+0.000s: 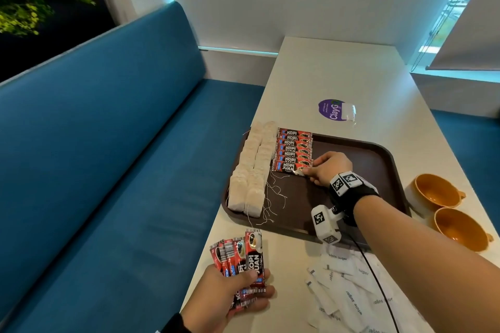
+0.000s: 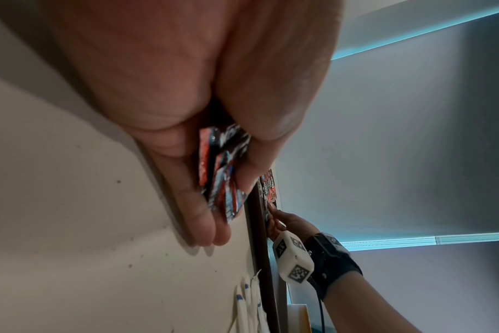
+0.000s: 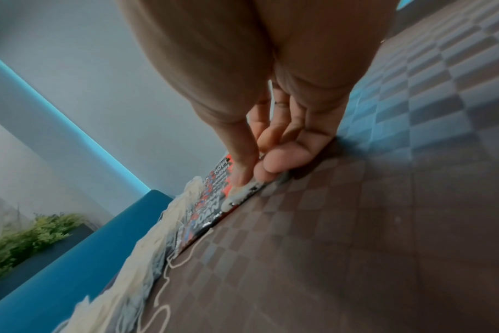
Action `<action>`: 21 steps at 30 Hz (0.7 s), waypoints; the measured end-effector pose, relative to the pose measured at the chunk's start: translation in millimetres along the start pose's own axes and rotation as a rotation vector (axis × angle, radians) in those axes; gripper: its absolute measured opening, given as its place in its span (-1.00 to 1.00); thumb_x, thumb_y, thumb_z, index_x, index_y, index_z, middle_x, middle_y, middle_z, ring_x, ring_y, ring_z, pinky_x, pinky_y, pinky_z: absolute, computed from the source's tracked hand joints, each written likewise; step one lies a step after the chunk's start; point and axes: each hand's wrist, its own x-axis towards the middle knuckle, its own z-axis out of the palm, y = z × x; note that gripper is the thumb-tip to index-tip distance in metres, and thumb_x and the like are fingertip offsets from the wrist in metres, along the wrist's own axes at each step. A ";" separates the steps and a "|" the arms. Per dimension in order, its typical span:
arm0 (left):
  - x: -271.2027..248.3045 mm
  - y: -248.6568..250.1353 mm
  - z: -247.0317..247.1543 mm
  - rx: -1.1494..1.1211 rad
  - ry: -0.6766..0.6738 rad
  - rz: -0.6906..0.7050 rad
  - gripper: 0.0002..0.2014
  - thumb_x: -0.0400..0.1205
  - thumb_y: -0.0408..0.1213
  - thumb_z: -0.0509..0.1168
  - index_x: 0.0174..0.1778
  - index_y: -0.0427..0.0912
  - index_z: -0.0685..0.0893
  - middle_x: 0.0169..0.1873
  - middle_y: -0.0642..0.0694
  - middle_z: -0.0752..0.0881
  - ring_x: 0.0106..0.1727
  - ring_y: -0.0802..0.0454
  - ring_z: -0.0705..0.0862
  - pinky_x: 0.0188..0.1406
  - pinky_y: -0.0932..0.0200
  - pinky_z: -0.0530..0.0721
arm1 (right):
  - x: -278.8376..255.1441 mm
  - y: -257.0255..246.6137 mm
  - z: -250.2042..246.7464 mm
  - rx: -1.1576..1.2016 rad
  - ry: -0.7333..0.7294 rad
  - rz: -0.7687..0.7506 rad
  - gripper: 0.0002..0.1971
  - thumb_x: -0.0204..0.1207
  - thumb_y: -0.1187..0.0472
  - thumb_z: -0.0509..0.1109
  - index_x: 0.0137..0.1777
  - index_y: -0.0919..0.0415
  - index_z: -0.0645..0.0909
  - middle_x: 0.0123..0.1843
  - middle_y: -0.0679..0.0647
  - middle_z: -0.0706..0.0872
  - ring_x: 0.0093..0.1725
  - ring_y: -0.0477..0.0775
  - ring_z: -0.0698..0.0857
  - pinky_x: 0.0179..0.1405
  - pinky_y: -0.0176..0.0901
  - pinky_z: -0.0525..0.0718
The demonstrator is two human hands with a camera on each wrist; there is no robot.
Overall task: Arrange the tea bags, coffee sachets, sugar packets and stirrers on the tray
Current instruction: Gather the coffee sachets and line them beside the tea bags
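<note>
Red "KOPI JUAN" coffee sachets [image 1: 244,265] are gripped by left hand [image 1: 230,297]; nearest tray sachet [image 1: 290,167] is pinched by right hand [image 1: 328,167] fingers [image 3: 242,166]. "white sugar" packets [image 1: 349,286] are readable in head view only.

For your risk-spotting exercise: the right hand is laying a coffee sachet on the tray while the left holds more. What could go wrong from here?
1. The right hand sets the nearest coffee sachet beside loose tea bag strings; withdrawing fingers might snag one and shift the tea bags.
2. The left hand grips a fanned bundle of sachets over the table edge; one could slip onto the bench.
3. The right forearm hangs over the sugar packets and may scatter them.
</note>
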 end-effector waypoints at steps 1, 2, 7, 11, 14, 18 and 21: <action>0.7 -1.2 -0.4 -0.004 0.002 0.007 -0.72 0.61 -0.58 0.42 0.23 -0.59 0.66 0.06 -0.58 0.78 0.06 -0.59 0.79 0.12 -0.41 0.76 | -1.2 0.2 -1.0 0.004 -0.002 -0.006 -0.68 0.31 0.28 0.76 -0.04 0.23 0.69 -0.21 0.18 0.86 -0.37 0.03 0.78 -0.38 -0.18 0.80; 1.5 -2.4 -0.9 -0.006 0.003 0.017 -0.70 0.61 -0.58 0.42 0.24 -0.59 0.65 0.06 -0.58 0.78 0.06 -0.60 0.79 0.10 -0.39 0.77 | -2.5 0.7 -2.4 0.010 -0.002 -0.012 -0.68 0.32 0.27 0.76 -0.03 0.23 0.69 -0.22 0.18 0.85 -0.36 0.04 0.79 -0.34 -0.15 0.82; -2.2 -5.7 1.0 0.049 0.023 0.091 -0.70 0.62 -0.53 0.45 0.27 -0.45 0.67 0.06 -0.48 0.81 0.07 -0.54 0.81 0.27 -0.49 0.68 | -25.1 5.0 -12.3 0.056 0.022 -0.092 -0.67 0.38 0.03 0.73 -0.08 0.18 0.68 -0.24 0.16 0.84 -0.33 0.11 0.84 -0.19 0.06 0.88; -8.2 -5.6 4.8 0.070 0.053 0.113 -0.70 0.62 -0.50 0.46 0.26 -0.46 0.68 0.03 -0.48 0.82 0.04 -0.51 0.83 0.10 -0.38 0.80 | -74.4 3.3 -25.5 0.012 0.030 -0.330 -0.82 0.50 0.07 0.63 -0.11 0.11 0.70 -0.20 0.06 0.79 -0.40 0.00 0.76 -0.38 -0.22 0.69; -11.5 -3.5 4.9 0.083 0.053 0.113 -0.71 0.63 -0.49 0.45 0.24 -0.53 0.67 0.02 -0.56 0.80 0.05 -0.55 0.81 0.10 -0.41 0.79 | -120.8 6.5 -36.2 0.032 -0.030 -0.431 -0.91 0.53 0.16 0.59 -0.11 0.09 0.72 -0.21 0.03 0.73 -0.36 -0.03 0.71 -0.28 -0.19 0.77; -22.6 -3.5 6.5 0.137 0.070 0.119 -0.84 0.69 -0.46 0.37 0.06 -0.51 0.78 -0.05 -0.57 0.80 -0.11 -0.39 0.76 0.07 -0.34 0.74 | -175.2 23.9 -46.1 -0.016 -0.083 -0.544 -0.89 0.50 0.19 0.58 -0.13 -0.03 0.72 -0.20 -0.01 0.78 -0.20 0.10 0.77 -0.10 -0.09 0.77; -36.8 -4.5 11.2 0.133 0.054 0.152 -0.85 0.70 -0.45 0.34 0.04 -0.42 0.80 0.03 -0.51 0.81 -0.17 -0.27 0.70 -0.29 0.00 0.72 | -208.1 42.7 -48.6 0.005 -0.123 -0.571 -0.86 0.49 0.21 0.59 -0.12 -0.07 0.73 -0.19 -0.07 0.78 -0.21 0.06 0.76 -0.10 -0.07 0.76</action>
